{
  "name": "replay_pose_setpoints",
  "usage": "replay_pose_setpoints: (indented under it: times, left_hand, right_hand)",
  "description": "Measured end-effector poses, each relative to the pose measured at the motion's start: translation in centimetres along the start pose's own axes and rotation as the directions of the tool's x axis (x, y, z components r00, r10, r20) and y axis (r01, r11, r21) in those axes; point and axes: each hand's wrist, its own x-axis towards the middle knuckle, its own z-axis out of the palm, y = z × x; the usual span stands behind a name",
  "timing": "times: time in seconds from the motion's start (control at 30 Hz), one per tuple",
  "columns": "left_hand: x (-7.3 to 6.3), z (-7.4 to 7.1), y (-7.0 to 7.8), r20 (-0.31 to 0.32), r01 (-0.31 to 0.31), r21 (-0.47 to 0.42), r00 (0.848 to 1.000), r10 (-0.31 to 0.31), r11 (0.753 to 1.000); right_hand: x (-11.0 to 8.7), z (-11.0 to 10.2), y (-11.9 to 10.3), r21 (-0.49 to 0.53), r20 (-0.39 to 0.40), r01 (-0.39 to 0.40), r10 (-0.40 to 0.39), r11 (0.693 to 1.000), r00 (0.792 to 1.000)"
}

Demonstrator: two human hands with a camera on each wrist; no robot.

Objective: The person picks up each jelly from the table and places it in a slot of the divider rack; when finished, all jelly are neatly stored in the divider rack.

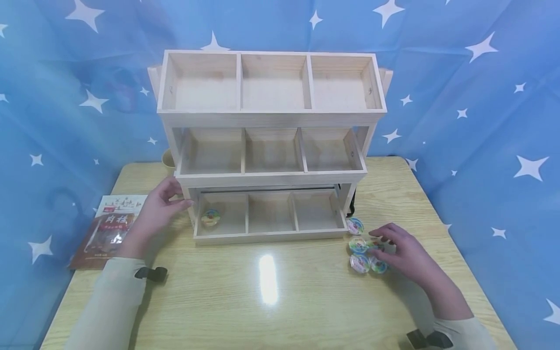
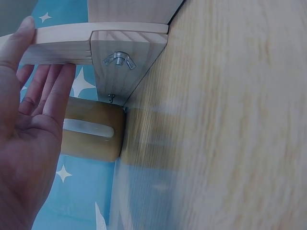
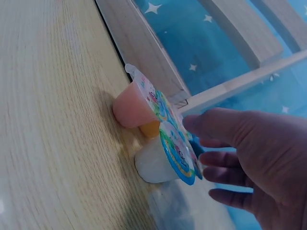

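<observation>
Currently L hand (image 1: 159,206) grips the L post (image 2: 57,48) of the 3-tier wooden shelf (image 1: 269,119), thumb one side, fingers t'other. R hand (image 1: 404,253), half open w/ fingers loosely bent, is right at the small lidded cups (image 1: 359,263), bunched just off the shelf's near R corner; can't tell if it's touching any. One more cup (image 1: 211,218) sits in bottom tier, L compartment. Brown packet (image 1: 98,248) lies far L on table (image 1: 306,311).

I have a flat brown plastic packet (image 1: 102,238) left of the pale wooden three-tier rack (image 1: 273,119), round bright-lidded plastic cups (image 1: 359,263) on its right.
</observation>
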Motion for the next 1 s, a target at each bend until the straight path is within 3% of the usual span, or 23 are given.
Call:
replay_pose_setpoints:
  times: [0.37, 1.0]
  left_hand:
    - [-0.09, 0.02, -0.01, -0.002, -0.008, -0.004, 1.0, 0.008, 1.0]
    - [0.02, -0.02, -0.22, -0.004, -0.011, 0.023, 1.0, 0.012, 1.0]
  right_hand:
    - [0.25, 0.06, -0.18, -0.038, 0.046, -0.078, 0.079, 0.996, 0.996]
    - [0.5, 0.16, 0.1, -0.089, 0.046, -0.095, 0.099, 0.991, 0.994]
